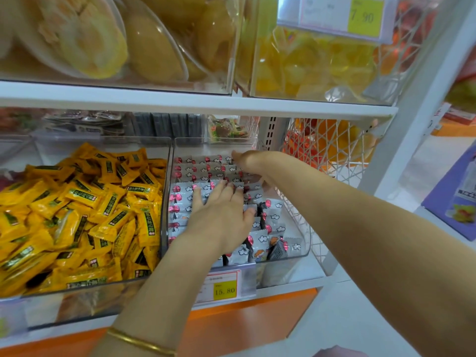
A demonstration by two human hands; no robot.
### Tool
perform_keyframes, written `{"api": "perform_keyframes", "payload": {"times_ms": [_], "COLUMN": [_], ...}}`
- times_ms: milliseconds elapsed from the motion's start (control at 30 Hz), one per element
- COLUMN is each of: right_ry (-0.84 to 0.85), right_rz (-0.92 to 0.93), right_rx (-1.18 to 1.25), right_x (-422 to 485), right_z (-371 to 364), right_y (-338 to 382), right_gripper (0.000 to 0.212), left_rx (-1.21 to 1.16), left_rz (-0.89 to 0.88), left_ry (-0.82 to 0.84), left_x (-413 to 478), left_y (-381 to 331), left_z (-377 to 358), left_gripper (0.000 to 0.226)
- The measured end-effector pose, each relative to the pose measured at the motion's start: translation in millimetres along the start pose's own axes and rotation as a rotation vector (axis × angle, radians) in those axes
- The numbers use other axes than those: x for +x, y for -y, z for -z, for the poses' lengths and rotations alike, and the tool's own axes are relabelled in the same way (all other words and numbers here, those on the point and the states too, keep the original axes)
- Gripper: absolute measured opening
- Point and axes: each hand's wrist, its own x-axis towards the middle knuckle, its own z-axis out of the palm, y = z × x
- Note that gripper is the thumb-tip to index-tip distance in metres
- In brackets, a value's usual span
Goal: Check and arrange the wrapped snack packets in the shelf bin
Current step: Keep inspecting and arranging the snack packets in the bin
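A clear plastic shelf bin holds several grey-white wrapped snack packets printed with red bows and small clouds, lined in rows at the back and looser at the front. My left hand lies flat on the packets in the bin's middle, fingers straight and spread. My right hand reaches deep to the bin's back right. Its fingers curl down among the rear packets and are mostly hidden, so I cannot tell whether they hold one.
A neighbouring clear bin on the left is heaped with yellow wrapped packets. A price tag reading 15.80 hangs on the shelf front. A white wire basket of orange goods stands to the right. Bins of yellow snacks fill the shelf above.
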Motion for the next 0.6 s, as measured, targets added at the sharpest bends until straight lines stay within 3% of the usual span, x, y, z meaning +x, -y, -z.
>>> {"api": "perform_keyframes", "payload": {"times_ms": [100, 400, 600], "right_ry": [0.031, 0.110, 0.159], "right_rz": [-0.030, -0.192, -0.203], "right_rx": [-0.040, 0.124, 0.237], "right_x": [0, 18, 24], "right_z": [1, -14, -18], "right_y": [-4, -29, -34], "right_gripper": [0.054, 0.070, 0.077], "left_rx": [0.000, 0.002, 0.015], "left_rz": [0.004, 0.014, 0.019], "left_ry": [0.004, 0.008, 0.006], "left_x": [0, -1, -1], "left_y": [0, -1, 1], "left_z": [0, -1, -2], "left_gripper": [0.057, 0.057, 0.057]}}
